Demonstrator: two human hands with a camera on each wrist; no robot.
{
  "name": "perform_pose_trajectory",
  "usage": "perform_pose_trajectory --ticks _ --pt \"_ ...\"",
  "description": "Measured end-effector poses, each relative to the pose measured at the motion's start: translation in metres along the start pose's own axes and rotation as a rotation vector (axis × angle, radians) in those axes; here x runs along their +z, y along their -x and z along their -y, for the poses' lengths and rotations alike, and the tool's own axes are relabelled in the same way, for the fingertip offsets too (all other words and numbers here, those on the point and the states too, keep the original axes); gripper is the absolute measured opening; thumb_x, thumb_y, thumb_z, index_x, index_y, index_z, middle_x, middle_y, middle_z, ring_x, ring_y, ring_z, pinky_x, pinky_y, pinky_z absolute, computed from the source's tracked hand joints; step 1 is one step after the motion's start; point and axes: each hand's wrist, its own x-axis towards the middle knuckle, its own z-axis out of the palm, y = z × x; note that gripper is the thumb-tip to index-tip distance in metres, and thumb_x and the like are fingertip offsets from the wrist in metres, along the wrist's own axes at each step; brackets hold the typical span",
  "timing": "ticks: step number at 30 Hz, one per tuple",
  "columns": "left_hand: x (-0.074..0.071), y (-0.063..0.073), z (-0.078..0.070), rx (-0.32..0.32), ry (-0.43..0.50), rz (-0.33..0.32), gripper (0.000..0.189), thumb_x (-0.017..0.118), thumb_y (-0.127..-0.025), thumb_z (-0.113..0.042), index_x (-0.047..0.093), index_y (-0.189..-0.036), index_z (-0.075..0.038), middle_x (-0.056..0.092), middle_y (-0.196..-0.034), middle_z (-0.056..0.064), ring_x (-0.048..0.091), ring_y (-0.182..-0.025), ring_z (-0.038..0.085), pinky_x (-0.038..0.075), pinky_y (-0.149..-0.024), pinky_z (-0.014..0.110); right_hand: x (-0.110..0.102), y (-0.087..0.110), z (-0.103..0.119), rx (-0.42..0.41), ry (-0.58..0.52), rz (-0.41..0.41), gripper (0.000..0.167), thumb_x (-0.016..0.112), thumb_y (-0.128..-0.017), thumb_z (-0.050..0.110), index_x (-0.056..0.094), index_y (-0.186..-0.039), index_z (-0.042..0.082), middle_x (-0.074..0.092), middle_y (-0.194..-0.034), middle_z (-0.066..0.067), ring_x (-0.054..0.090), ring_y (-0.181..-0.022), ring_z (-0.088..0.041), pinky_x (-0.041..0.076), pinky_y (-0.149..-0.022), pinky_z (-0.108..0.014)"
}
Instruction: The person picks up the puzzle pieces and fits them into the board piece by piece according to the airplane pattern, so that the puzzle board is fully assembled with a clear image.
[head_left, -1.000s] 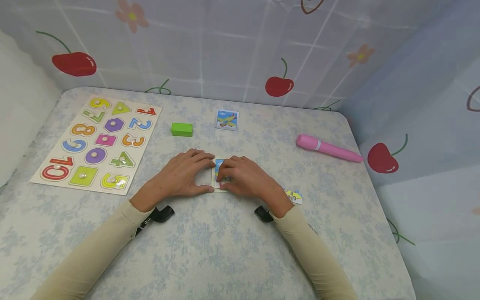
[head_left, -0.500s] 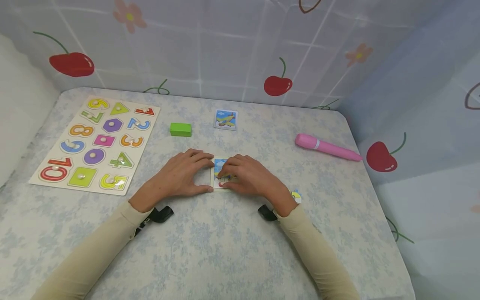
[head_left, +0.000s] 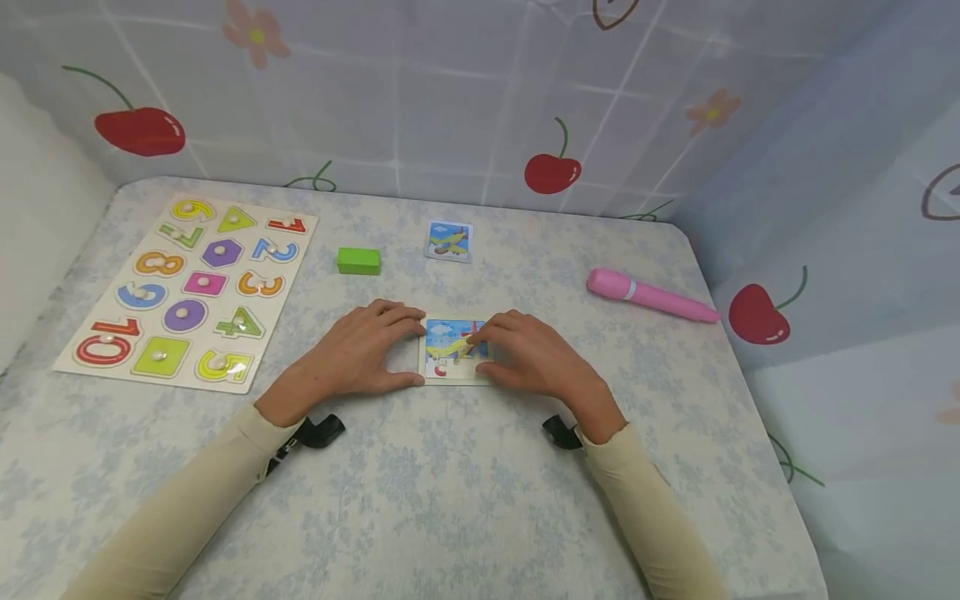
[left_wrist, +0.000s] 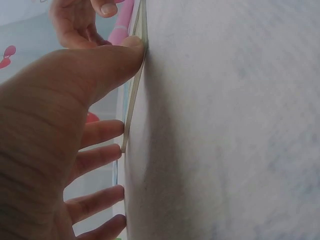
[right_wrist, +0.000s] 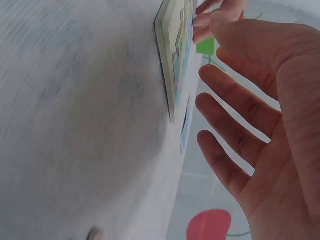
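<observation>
A small jigsaw puzzle board (head_left: 450,377) with a yellow airplane picture lies mid-table. My left hand (head_left: 367,350) rests at its left edge, thumb and fingers spread apart; the left wrist view shows the thumb (left_wrist: 131,46) at the board's rim and two fingertips at its far end. Over the board's right part is my right hand (head_left: 536,354), its index fingertip at the picture and its thumb low on the right. The right wrist view shows its other fingers (right_wrist: 235,100) loosely extended beside the board, holding nothing. The hand covers the board's right end.
Behind the board lies a small airplane picture card (head_left: 448,242), with a green block (head_left: 358,261) to its left. A number and shape peg board (head_left: 191,287) occupies the left side. A pink pen-shaped stick (head_left: 652,300) lies at right.
My right hand has slid to the right across the board, uncovering more of the airplane picture. Puzzle pieces seen beside the right wrist are now hidden under the arm. The left hand stays put.
</observation>
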Motion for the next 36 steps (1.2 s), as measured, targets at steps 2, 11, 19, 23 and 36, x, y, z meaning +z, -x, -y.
perform_pose_trajectory --ticks 2,11,19,23,36 --pt "-0.001 0.000 -0.001 0.000 0.002 0.000 0.071 0.086 -0.086 -0.061 0.071 -0.137 -0.015 0.059 -0.155 0.004 0.052 -0.140 0.032 0.051 -0.104 0.056 -0.003 0.006 -0.003 0.024 -0.012 -0.006 0.036 0.085 -0.096 0.026 0.077 -0.129 0.015 0.072 -0.124 -0.002 0.066 -0.115 -0.021 0.055 -0.099 -0.043" --pt "-0.001 0.001 -0.002 -0.006 0.005 0.004 0.071 0.086 -0.085 -0.060 0.071 -0.137 -0.015 0.059 -0.155 0.004 0.051 -0.141 0.033 0.051 -0.104 0.057 -0.013 0.034 -0.013 0.093 -0.026 -0.043 0.038 0.087 -0.094 0.025 0.077 -0.128 0.014 0.073 -0.124 -0.003 0.065 -0.118 -0.023 0.054 -0.102 -0.045" --pt "-0.001 0.001 -0.002 -0.009 0.006 0.007 0.070 0.086 -0.086 -0.060 0.071 -0.138 -0.015 0.059 -0.156 0.004 0.050 -0.142 0.033 0.051 -0.104 0.058 -0.019 0.056 -0.020 0.149 -0.018 -0.057 0.037 0.087 -0.094 0.025 0.078 -0.128 0.014 0.074 -0.125 -0.002 0.066 -0.118 -0.025 0.054 -0.102 -0.048" --pt "-0.001 0.001 -0.002 -0.013 0.011 0.012 0.070 0.086 -0.086 -0.060 0.071 -0.139 -0.016 0.059 -0.156 0.004 0.050 -0.143 0.033 0.051 -0.104 0.057 -0.018 0.067 -0.024 0.171 -0.010 -0.055 0.038 0.088 -0.093 0.024 0.078 -0.128 0.014 0.074 -0.124 -0.002 0.067 -0.116 -0.025 0.055 -0.099 -0.048" --pt "0.000 0.002 -0.001 -0.005 0.011 0.007 0.071 0.087 -0.086 -0.059 0.071 -0.139 -0.016 0.058 -0.157 0.004 0.050 -0.143 0.034 0.050 -0.104 0.059 -0.010 0.100 -0.033 0.260 -0.003 -0.042 0.043 0.089 -0.092 0.026 0.077 -0.131 0.013 0.073 -0.124 -0.005 0.068 -0.114 -0.026 0.056 -0.096 -0.050"
